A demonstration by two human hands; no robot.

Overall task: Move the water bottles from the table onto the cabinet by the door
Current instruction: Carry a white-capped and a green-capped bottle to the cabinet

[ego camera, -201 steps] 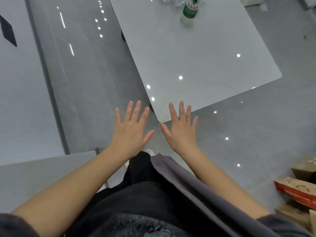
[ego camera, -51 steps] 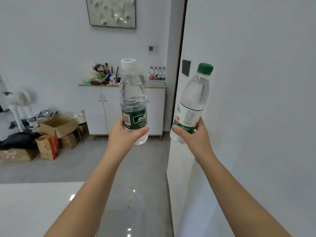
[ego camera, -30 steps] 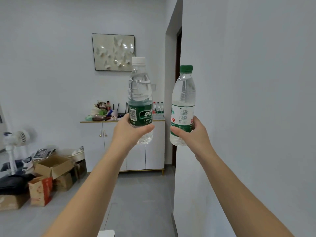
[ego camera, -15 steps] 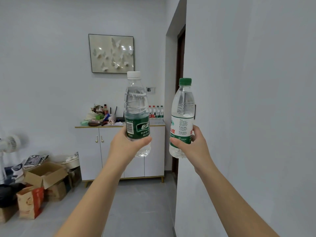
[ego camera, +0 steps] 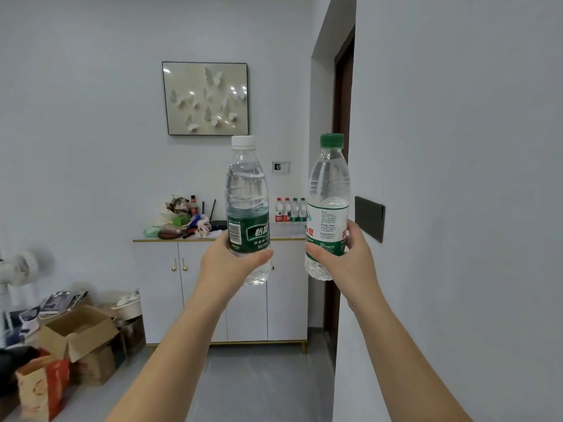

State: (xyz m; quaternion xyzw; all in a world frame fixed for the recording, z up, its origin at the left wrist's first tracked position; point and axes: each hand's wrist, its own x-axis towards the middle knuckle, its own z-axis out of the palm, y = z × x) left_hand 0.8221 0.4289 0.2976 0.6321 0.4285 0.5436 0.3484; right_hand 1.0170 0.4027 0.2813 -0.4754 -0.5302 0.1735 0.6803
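Observation:
My left hand (ego camera: 227, 263) grips a clear water bottle with a white cap and dark green label (ego camera: 247, 190), held upright at chest height. A second clear bottle with a green cap and white label (ego camera: 328, 190) stands upright in my right hand (ego camera: 344, 263). Both are held out in front of me. Straight ahead against the far wall is the white cabinet (ego camera: 195, 287) with gold handles. Several small water bottles (ego camera: 291, 210) stand in a row at the right end of its top, beside a dark doorway (ego camera: 342, 147).
A white wall (ego camera: 457, 208) runs close along my right, with a dark switch plate (ego camera: 370, 217). Clutter and a router (ego camera: 185, 220) cover the cabinet's left half. Cardboard boxes (ego camera: 76, 336), bags and a fan (ego camera: 18, 269) crowd the floor at left. Grey floor (ego camera: 249, 385) lies ahead.
From open and bare over the table, my hands now each hold a bottle. In the last second the cabinet has drawn nearer and larger, the bottles staying upright.

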